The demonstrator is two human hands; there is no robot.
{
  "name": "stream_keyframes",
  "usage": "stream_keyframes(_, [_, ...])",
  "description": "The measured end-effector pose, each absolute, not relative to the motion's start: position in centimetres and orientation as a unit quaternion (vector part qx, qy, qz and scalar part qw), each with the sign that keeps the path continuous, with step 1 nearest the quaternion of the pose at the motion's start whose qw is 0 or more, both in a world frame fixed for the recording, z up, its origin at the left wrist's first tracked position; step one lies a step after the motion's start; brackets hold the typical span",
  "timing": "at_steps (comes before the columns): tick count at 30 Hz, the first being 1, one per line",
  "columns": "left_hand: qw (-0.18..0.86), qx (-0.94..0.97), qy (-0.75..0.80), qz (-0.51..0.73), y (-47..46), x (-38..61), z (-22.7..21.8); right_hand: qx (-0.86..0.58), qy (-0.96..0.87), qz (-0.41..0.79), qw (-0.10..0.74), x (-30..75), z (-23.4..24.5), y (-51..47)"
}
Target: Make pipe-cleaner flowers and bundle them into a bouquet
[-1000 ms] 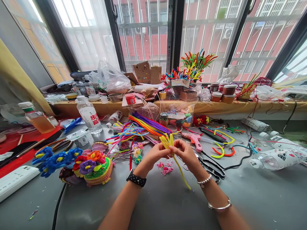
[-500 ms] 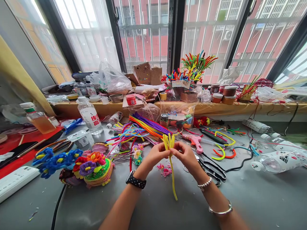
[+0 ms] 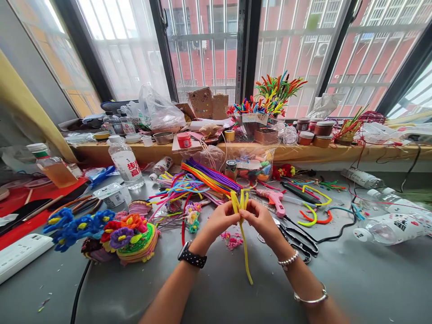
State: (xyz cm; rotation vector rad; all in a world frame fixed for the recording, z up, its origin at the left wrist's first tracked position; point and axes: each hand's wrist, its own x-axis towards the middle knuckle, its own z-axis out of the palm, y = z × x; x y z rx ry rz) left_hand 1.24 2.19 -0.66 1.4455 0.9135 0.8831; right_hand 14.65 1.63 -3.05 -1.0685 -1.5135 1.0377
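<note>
Between my hands, above the grey table, is a yellow pipe cleaner (image 3: 246, 256) bent into several upright loops, with a long tail hanging down. My left hand (image 3: 222, 220) pinches the base of the loops from the left. From the other side my right hand (image 3: 258, 219) pinches the same spot, thumb and fingers closed. The fingertips of both hands nearly meet there and hide the joint of the loops. Just behind them lies a bundle of purple and orange pipe cleaners (image 3: 212, 177). Small pink pieces (image 3: 232, 240) rest on the table beyond my left wrist.
Right of my hands lie a pink glue gun (image 3: 275, 200), scissors (image 3: 297, 240) and plastic bottles (image 3: 391, 227). Blue fuzzy flowers (image 3: 79, 225) and a colourful flower-topped piece (image 3: 137, 240) stand at left, near a power strip (image 3: 23, 256). An upright bottle (image 3: 125, 164) stands behind them.
The yellow loops are spread a little differently, and the tail's lower end has swung slightly right. Both hands keep their pinch in nearly the same place.
</note>
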Motion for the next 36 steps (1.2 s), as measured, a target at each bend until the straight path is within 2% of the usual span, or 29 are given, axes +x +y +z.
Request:
stream_keyframes(13, [0.483, 0.661, 0.414, 0.397, 2.4, 1.2, -1.8, -0.519, -0.673, 0.223, 0.477, 14.5, -2.2, 1.1])
stream_keyframes(36, [0.393, 0.698, 0.471, 0.369, 2.5, 1.3, -2.1, -0.526, -0.73, 0.113, 0.421, 14.7, -1.9, 0.8])
